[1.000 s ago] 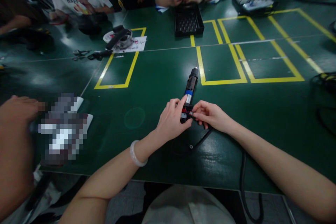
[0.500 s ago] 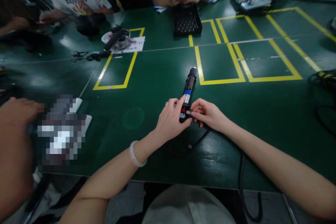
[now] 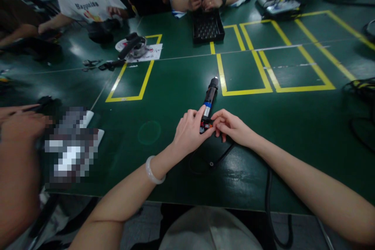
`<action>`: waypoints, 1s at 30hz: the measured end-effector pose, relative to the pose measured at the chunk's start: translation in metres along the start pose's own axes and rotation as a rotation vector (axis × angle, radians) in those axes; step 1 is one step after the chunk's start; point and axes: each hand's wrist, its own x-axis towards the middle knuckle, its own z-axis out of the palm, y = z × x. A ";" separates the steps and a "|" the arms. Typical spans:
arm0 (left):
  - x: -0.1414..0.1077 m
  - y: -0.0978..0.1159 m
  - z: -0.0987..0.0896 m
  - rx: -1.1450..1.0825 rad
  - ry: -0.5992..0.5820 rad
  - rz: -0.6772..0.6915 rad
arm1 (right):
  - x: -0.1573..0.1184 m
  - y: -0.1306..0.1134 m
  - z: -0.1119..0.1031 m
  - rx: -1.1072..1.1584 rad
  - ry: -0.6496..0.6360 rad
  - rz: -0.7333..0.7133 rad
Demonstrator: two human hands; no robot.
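Observation:
An electric screwdriver [image 3: 210, 94], black with a blue band and a silver section, lies on the green table with its tip pointing away from me. Its near end looks open, showing small red and orange parts [image 3: 206, 125]. My left hand [image 3: 191, 129] is closed around that near end, the thumb reaching toward my right fingertips. On the other side, my right hand [image 3: 230, 127] has its fingers pinched against the same spot; whatever they hold is too small to make out. Just below the hands lies a black cable [image 3: 224, 155] with a round end.
Yellow tape outlines [image 3: 247, 93] mark the table. Across from me a person's hands hold a red-handled tool above a black tray [image 3: 208, 31]. A tape roll [image 3: 136, 47] sits on paper at the left. Another person's arm [image 3: 20, 144] reaches in beside a pixelated object. Cables [image 3: 363, 90] lie at right.
My left thumb has shifted up toward my right fingertips, and an orange bit now shows there. The screwdriver stays nearly in place. At the left, the neighbour's second hand and a dark object have come into view.

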 end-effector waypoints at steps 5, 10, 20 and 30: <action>-0.003 -0.014 -0.008 0.069 0.003 0.016 | 0.000 -0.007 -0.013 -0.001 0.046 0.047; -0.009 -0.044 -0.022 0.146 -0.025 -0.051 | 0.001 -0.010 -0.027 0.025 0.111 0.074; -0.015 -0.151 -0.058 0.321 -0.046 -0.351 | 0.002 -0.008 -0.026 0.010 0.113 0.078; -0.005 -0.255 -0.089 0.295 -0.042 -0.677 | 0.001 -0.010 -0.025 -0.010 0.094 0.077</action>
